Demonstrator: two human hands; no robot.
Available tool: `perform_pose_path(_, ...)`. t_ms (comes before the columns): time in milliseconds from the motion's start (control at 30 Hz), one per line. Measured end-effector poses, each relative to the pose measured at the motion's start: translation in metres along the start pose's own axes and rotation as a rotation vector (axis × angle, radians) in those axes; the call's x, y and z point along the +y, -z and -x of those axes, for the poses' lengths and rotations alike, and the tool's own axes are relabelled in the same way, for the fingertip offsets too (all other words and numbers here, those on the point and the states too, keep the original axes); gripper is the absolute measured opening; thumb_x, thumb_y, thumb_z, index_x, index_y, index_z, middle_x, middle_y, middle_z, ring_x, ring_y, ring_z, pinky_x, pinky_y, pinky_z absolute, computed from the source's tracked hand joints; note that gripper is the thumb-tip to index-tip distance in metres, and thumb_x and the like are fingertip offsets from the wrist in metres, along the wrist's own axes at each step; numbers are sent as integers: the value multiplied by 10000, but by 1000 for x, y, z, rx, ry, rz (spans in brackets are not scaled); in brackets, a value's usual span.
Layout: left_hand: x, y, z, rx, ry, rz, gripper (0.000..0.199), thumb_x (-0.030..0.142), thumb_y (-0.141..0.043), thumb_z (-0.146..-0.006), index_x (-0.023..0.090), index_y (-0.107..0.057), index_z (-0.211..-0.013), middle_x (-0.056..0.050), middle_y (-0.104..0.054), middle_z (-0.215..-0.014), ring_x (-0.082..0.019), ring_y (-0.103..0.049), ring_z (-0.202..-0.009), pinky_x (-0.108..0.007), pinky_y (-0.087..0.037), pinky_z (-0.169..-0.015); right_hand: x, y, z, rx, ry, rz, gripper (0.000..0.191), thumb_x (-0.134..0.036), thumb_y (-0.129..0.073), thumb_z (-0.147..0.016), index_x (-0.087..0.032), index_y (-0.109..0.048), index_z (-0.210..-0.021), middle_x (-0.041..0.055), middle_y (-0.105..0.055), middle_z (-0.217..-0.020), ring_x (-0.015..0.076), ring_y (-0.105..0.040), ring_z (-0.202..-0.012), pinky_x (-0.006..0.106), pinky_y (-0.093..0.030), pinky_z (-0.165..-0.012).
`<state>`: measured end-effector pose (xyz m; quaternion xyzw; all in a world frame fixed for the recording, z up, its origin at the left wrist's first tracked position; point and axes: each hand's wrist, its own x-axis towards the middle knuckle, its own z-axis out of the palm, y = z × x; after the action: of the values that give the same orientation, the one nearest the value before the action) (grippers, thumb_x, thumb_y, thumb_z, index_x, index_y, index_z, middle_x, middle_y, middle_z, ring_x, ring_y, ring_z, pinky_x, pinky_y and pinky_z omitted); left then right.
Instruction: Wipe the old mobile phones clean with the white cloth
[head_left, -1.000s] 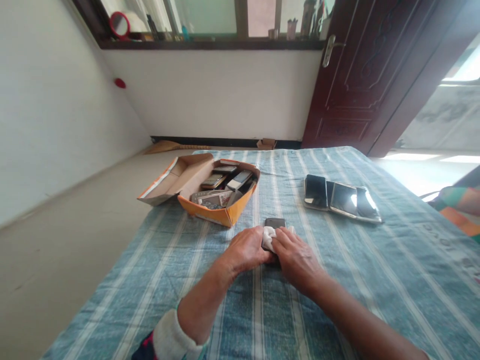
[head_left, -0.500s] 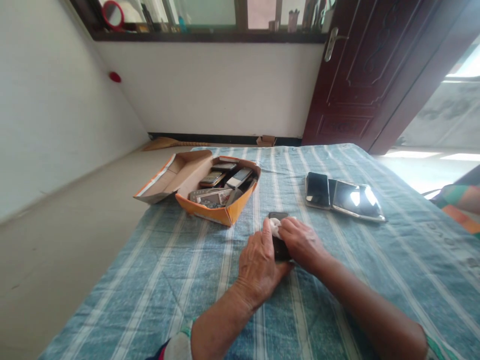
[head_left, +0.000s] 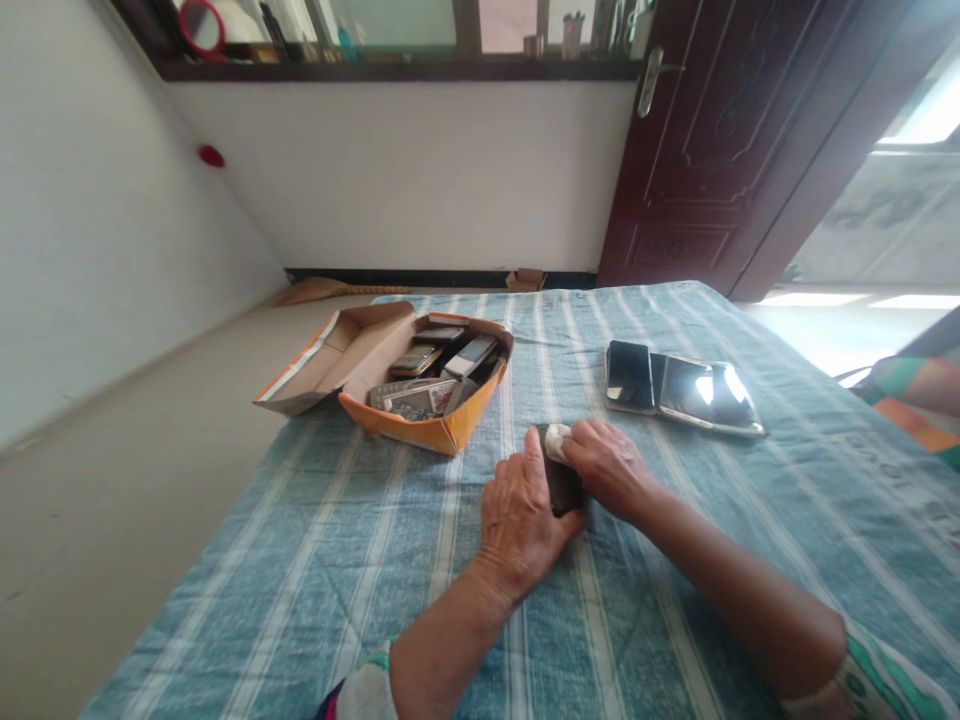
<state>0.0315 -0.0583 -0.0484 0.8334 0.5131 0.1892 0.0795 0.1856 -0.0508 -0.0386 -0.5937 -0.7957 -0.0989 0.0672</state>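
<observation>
A dark mobile phone [head_left: 564,487] lies on the striped bedspread in front of me. Along its left side and near end, my left hand [head_left: 523,510] grips it between thumb and fingers. My right hand [head_left: 609,465] pinches a crumpled white tissue [head_left: 556,442] and presses it on the phone's far part. Fingers and tissue hide some of the phone's surface. To the left of my hands stands an open orange cardboard box [head_left: 431,432] holding several old phones [head_left: 471,355].
Several phones and a tablet-like device [head_left: 690,392] lie together at the right on the blue-green striped bedspread [head_left: 390,560]. The box's lid flap [head_left: 330,350] spreads leftward. Beyond are a wall, a dark red door [head_left: 697,140] and a broom [head_left: 322,290] on the floor.
My right hand has slid the tissue slightly toward the phone's far right corner. My left hand keeps its hold. The whole view has shifted a little.
</observation>
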Motion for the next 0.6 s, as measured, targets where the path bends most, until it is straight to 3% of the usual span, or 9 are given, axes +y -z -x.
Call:
perform_pose_path(133,-2,-1,-2,33,13,53,1047,347,-763,-628,104,-176,-1460,-145,-605,-1110,-329,-585,-1024,-453,-503,-853,2,2,-24,-51,-72,28,233,-97,-445,-931,-153,-668,-902,95,-618,-910,213,-528,-813,319,-333,-676)
perform_pose_path(367,-15,0,3,57,-71,214,982,271,-659,-696,90,-111,-1491,-145,-613,-1096,-292,-592,-970,-433,-514,-828,-22,2,-2,27,203,-80,164,-149,-513,-928,-168,-631,-816,58,-585,-828,193,-503,-768,312,-355,-669)
perform_pose_path(600,-22,-5,-1,76,-28,266,1052,189,-676,-621,128,-103,-1501,-130,-584,-1129,-308,-565,-1052,-448,-514,-856,0,6,-33,-50,-51,9,199,-90,-472,-919,-152,-662,-921,102,-630,-901,214,-558,-820,309,-360,-656)
